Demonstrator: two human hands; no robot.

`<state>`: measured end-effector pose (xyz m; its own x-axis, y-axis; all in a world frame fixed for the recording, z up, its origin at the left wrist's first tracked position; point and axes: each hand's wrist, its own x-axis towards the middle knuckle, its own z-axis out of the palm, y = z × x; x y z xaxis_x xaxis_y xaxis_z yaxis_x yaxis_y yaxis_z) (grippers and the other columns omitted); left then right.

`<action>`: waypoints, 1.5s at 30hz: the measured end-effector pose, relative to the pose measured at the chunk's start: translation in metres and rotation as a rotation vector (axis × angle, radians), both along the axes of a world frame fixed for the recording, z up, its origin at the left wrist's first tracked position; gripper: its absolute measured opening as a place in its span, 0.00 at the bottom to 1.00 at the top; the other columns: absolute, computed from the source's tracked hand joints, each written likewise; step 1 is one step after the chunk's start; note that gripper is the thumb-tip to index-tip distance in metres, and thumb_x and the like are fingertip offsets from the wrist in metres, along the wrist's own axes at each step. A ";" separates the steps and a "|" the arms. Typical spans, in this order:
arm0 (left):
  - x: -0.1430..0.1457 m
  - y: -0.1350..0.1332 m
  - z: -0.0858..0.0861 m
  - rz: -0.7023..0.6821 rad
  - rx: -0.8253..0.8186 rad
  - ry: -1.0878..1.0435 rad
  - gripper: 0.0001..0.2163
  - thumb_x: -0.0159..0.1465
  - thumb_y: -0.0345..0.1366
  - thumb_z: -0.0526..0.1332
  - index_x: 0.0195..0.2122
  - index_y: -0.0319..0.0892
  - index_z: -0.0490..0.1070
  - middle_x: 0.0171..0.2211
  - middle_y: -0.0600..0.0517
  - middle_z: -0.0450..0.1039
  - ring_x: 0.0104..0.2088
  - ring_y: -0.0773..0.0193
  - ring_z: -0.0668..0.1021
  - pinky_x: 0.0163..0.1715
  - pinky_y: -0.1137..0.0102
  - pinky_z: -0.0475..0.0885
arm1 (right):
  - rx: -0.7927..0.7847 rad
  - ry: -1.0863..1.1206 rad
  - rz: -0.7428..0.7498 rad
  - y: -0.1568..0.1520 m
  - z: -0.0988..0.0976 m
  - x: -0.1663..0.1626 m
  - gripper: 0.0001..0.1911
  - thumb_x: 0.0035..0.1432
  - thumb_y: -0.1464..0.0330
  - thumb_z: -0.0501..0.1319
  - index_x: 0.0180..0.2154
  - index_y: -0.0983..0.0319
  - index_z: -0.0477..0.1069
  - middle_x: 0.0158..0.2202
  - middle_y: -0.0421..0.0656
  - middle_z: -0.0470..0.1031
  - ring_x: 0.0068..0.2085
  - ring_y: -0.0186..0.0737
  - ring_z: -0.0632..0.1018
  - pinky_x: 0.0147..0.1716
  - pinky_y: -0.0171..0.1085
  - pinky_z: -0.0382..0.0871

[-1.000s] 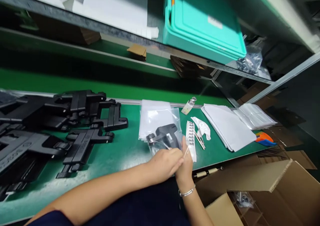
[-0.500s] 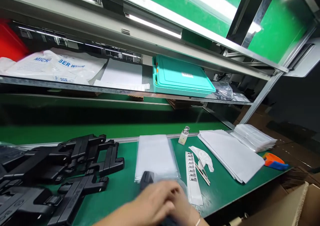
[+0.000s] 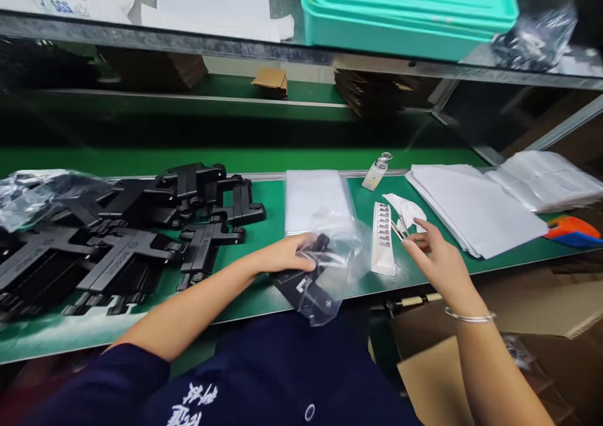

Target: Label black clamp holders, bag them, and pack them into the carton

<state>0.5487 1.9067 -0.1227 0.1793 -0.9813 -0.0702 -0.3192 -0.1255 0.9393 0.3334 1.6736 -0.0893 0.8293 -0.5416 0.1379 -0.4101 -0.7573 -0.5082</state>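
My left hand (image 3: pixel 288 254) grips a black plastic part (image 3: pixel 298 286) with a white mark on it, near the table's front edge. A clear plastic bag (image 3: pixel 346 250) lies around and over that part. At the right, the thumb and a finger of my right hand (image 3: pixel 441 262) close on the end of slim metal tweezers (image 3: pixel 398 230). Just left of the tweezers lies a white strip of labels (image 3: pixel 382 240) with dark printed patches. Behind them rests a crumpled white cloth-like piece (image 3: pixel 409 207). A stack of clear bags (image 3: pixel 313 200) lies behind my left hand.
Several black plastic assemblies (image 3: pixel 125 259) cover the table's left side. A small glass bottle (image 3: pixel 377 172) stands at the back. White sheets (image 3: pixel 480 212), more clear bags (image 3: pixel 551 181) and an orange-blue object (image 3: pixel 572 230) lie right. A shelf with a teal bin (image 3: pixel 400 36) hangs above; cardboard boxes (image 3: pixel 522 300) stand below right.
The view has tilted down. My hands, together before, are now apart: the left keeps the bagged black part, and the right has moved right to the tweezers.
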 end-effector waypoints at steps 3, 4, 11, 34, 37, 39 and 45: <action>-0.012 -0.014 -0.005 0.154 -0.066 0.022 0.28 0.60 0.50 0.60 0.55 0.35 0.64 0.54 0.40 0.71 0.53 0.50 0.74 0.54 0.58 0.68 | 0.504 -0.071 0.263 0.015 -0.013 0.008 0.44 0.52 0.50 0.62 0.64 0.62 0.52 0.56 0.55 0.70 0.52 0.50 0.75 0.46 0.46 0.71; -0.020 -0.021 -0.005 0.172 -0.073 -0.017 0.31 0.60 0.50 0.61 0.59 0.35 0.60 0.56 0.39 0.69 0.55 0.49 0.72 0.55 0.57 0.67 | 0.611 -0.123 0.316 0.027 -0.015 0.017 0.46 0.50 0.49 0.64 0.64 0.62 0.52 0.58 0.55 0.68 0.53 0.50 0.74 0.47 0.45 0.70; -0.061 -0.043 -0.009 0.088 -0.017 -0.261 0.48 0.55 0.47 0.67 0.69 0.43 0.38 0.58 0.39 0.67 0.55 0.45 0.74 0.51 0.56 0.70 | 1.053 -0.121 0.073 0.042 -0.028 0.090 0.13 0.46 0.60 0.64 0.23 0.63 0.66 0.21 0.38 0.68 0.25 0.34 0.69 0.26 0.34 0.65; -0.085 -0.086 -0.025 -0.226 -0.142 -0.617 0.21 0.67 0.46 0.53 0.60 0.51 0.60 0.54 0.51 0.74 0.50 0.54 0.78 0.40 0.67 0.78 | -0.005 -0.415 -0.904 0.009 0.067 -0.294 0.11 0.53 0.58 0.61 0.32 0.57 0.64 0.24 0.36 0.66 0.23 0.35 0.66 0.23 0.33 0.59; -0.079 -0.095 -0.056 -0.248 -0.151 -0.700 0.17 0.66 0.46 0.53 0.53 0.47 0.67 0.50 0.50 0.76 0.48 0.55 0.80 0.44 0.65 0.78 | -0.114 -0.244 -1.230 -0.044 0.025 -0.345 0.12 0.52 0.60 0.62 0.36 0.59 0.66 0.29 0.40 0.72 0.30 0.39 0.71 0.29 0.35 0.62; -0.081 -0.098 -0.072 -0.281 -0.143 -0.738 0.17 0.66 0.45 0.53 0.53 0.46 0.68 0.50 0.50 0.76 0.48 0.56 0.80 0.47 0.64 0.77 | -0.113 0.005 -1.306 -0.082 -0.020 -0.361 0.13 0.55 0.62 0.59 0.42 0.61 0.68 0.36 0.47 0.75 0.34 0.42 0.74 0.34 0.37 0.63; -0.089 -0.091 -0.102 -0.326 -0.220 -0.859 0.15 0.67 0.41 0.53 0.54 0.49 0.68 0.54 0.50 0.74 0.52 0.55 0.78 0.51 0.59 0.75 | 0.017 0.272 -1.248 -0.147 -0.131 -0.389 0.14 0.61 0.65 0.55 0.44 0.64 0.71 0.40 0.53 0.78 0.38 0.45 0.76 0.35 0.36 0.63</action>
